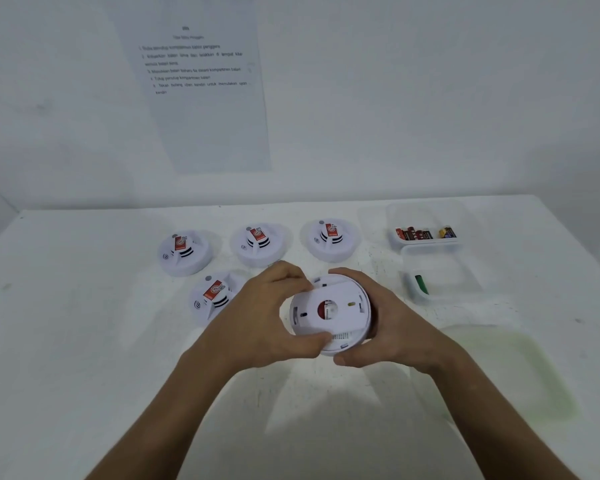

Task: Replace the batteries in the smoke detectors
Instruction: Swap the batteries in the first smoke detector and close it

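Here both hands [257,317] [378,320] grip a detector [329,313], four others [184,252] beyond

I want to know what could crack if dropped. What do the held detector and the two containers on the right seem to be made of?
Held smoke detector: apparently white matte moulded plastic, with moulded slots and clips. Far container and near container: seemingly clear, slightly glossy plastic; the batteries show through the wall.
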`<act>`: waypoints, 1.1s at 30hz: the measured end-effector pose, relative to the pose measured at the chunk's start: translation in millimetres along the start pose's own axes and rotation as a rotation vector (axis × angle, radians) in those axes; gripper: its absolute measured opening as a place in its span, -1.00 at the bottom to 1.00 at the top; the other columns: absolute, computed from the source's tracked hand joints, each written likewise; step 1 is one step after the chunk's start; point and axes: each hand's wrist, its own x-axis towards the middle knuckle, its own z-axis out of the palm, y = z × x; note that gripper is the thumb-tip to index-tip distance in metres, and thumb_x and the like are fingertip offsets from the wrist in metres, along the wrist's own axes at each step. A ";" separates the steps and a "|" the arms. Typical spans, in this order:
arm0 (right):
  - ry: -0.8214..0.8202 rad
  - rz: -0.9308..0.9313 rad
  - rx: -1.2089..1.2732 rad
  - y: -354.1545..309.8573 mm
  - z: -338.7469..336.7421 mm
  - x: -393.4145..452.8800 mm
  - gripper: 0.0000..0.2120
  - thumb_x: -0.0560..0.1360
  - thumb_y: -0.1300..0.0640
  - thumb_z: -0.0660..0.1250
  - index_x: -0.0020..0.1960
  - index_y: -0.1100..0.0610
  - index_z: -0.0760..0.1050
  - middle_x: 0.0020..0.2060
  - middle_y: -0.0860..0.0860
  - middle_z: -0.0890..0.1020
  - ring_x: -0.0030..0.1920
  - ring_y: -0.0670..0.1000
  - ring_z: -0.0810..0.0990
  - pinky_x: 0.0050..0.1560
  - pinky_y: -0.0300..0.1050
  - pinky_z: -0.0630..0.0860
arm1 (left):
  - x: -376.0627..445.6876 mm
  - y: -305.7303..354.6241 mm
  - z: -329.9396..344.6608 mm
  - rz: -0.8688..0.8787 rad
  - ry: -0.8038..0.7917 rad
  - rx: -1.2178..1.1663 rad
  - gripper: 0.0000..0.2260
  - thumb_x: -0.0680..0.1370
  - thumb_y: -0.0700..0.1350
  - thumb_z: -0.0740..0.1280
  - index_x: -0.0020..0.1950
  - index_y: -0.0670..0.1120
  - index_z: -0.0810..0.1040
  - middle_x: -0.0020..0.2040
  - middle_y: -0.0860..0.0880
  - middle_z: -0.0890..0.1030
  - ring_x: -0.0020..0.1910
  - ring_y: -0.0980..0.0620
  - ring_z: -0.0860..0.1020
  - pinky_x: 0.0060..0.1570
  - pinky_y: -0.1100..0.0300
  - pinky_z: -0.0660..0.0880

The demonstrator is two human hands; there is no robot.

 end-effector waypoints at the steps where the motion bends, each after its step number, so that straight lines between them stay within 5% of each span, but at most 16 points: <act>1: 0.000 -0.003 0.000 0.7 -0.1 0.9 -0.13 0.24 0.39 0.62 0.41 -0.02 0.34 0.25 -0.11 0.55 0.29 0.01 0.53 0.16 0.00 0.61 | 0.8 -1.0 1.2 -0.009 -0.008 0.001 -0.47 0.22 0.25 0.49 0.11 0.06 0.61 0.03 0.22 0.48 0.06 0.19 0.50 -0.08 0.43 0.44; 11: -0.005 -0.001 -0.039 8.7 -2.0 10.7 -0.12 0.24 0.32 0.63 0.42 -0.05 0.31 0.25 -0.16 0.53 0.30 -0.01 0.50 0.19 -0.09 0.58 | 8.9 -8.0 3.3 -0.128 -0.086 -0.038 -0.33 0.26 0.25 0.53 0.33 0.19 0.45 0.15 0.29 0.46 0.08 0.28 0.50 -0.03 0.33 0.54; 18: -0.034 -0.002 -0.035 7.8 -7.6 18.5 -0.13 0.23 0.32 0.62 0.41 -0.03 0.32 0.26 -0.08 0.53 0.30 0.04 0.50 0.20 0.07 0.59 | 12.8 -16.1 0.4 -0.150 -0.166 -0.144 -0.36 0.29 0.00 0.58 0.35 0.13 0.49 0.10 0.25 0.48 0.04 0.18 0.56 -0.10 0.32 0.59; 28: -0.131 0.017 -0.009 5.7 -14.9 27.3 -0.13 0.19 0.28 0.61 0.39 -0.02 0.32 0.22 -0.08 0.54 0.28 0.02 0.51 0.22 -0.01 0.57 | 17.8 -24.5 -8.6 -0.100 -0.205 -0.186 -0.35 0.23 0.05 0.52 0.32 0.12 0.52 0.03 0.18 0.48 -0.02 0.10 0.57 -0.21 0.28 0.59; 33: -0.032 -0.034 -0.370 10.6 -15.7 30.0 -0.08 0.16 0.04 0.66 0.34 -0.23 0.20 0.23 -0.21 0.33 0.28 -0.13 0.36 0.20 -0.17 0.50 | 13.5 -25.4 -6.3 -0.158 -0.076 -0.464 -0.29 0.26 0.04 0.54 0.39 0.12 0.42 0.16 0.13 0.59 0.03 -0.01 0.62 -0.10 0.11 0.63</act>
